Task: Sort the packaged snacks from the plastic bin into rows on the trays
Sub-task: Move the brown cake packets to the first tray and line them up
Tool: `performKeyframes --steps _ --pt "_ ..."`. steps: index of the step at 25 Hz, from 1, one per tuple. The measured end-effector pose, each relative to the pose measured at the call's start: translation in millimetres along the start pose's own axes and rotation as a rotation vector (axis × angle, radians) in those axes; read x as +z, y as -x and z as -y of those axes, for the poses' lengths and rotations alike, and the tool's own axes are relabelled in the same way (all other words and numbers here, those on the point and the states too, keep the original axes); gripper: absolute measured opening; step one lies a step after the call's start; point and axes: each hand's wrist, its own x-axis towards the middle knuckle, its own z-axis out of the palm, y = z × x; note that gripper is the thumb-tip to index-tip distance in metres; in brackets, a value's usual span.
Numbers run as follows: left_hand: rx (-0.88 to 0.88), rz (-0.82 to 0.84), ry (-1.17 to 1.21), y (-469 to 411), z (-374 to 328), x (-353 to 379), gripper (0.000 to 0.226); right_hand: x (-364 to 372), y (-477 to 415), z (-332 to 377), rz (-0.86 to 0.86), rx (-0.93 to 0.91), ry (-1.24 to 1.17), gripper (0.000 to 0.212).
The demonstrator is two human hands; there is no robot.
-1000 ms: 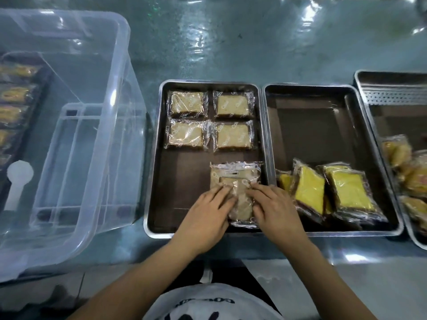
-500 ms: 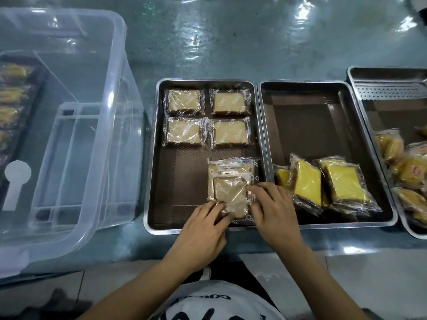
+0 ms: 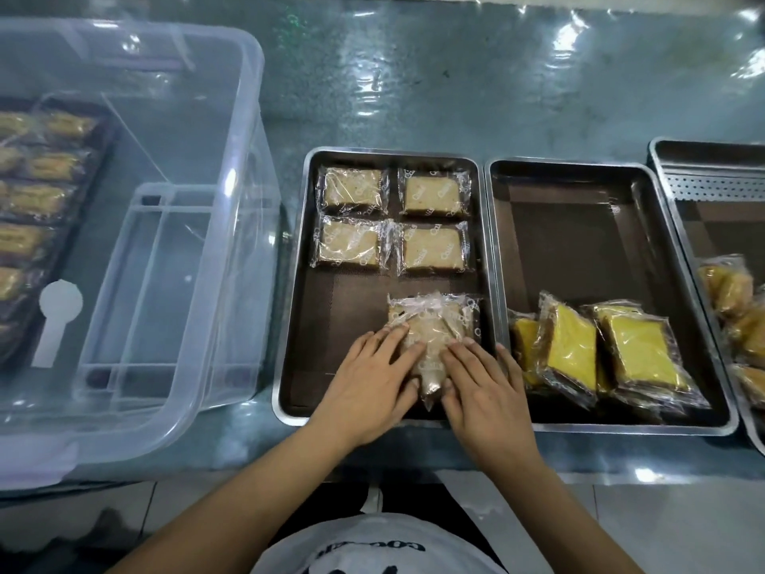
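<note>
As left hand (image 3: 372,385) and right hand (image 3: 484,389) press, crinkly packets (image 3: 434,319) overlap.

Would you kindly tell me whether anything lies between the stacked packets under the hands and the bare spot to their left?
Nothing visible does: the left tray is bare from the stacked packets leftward to its rim.

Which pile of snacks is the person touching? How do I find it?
Find the big clear bin; the tray right beside it holds pale beige cakes. Four lie flat in two neat rows at its far end. The pile sits nearer the person, jumbled and overlapping, under the left hand and right hand.
</note>
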Motion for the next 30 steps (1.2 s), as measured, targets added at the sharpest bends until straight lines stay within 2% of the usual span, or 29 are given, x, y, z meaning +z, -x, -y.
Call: performKeyframes --steps 5,9,16,19,23,27,30 --pt "-0.189 0.018 -0.027 15.6 0.2 12.9 0.062 -2.5 -33.0 23.8 0.064 -0.072 0.102 0.055" --pt "-0.276 0.039 -0.052 21.7 10.2 19.5 0.063 -2.5 -36.3 36.9 0.044 -0.107 0.101 0.048" --pt "-0.418 0.002 -0.058 23.4 27.5 25.7 0.068 12.6 -50.9 51.8 0.259 -0.126 0.142 0.06" --pt "-0.438 0.04 -0.073 25.2 39.3 27.1 0.069 20.9 -70.2 62.9 0.33 -0.178 0.183 0.06" --pt "-0.476 0.015 -0.071 15.2 53.8 17.3 0.065 29.5 -94.9 73.4 0.369 -0.197 0.193 0.074" --pt "-0.317 0.018 -0.011 -0.7 64.4 9.5 0.069 30.0 -109.1 78.8 0.392 -0.18 0.182 0.065" --pt "-0.306 0.049 0.047 -5.2 68.7 9.4 0.066 29.5 -107.6 75.4 0.359 -0.179 0.102 0.063"
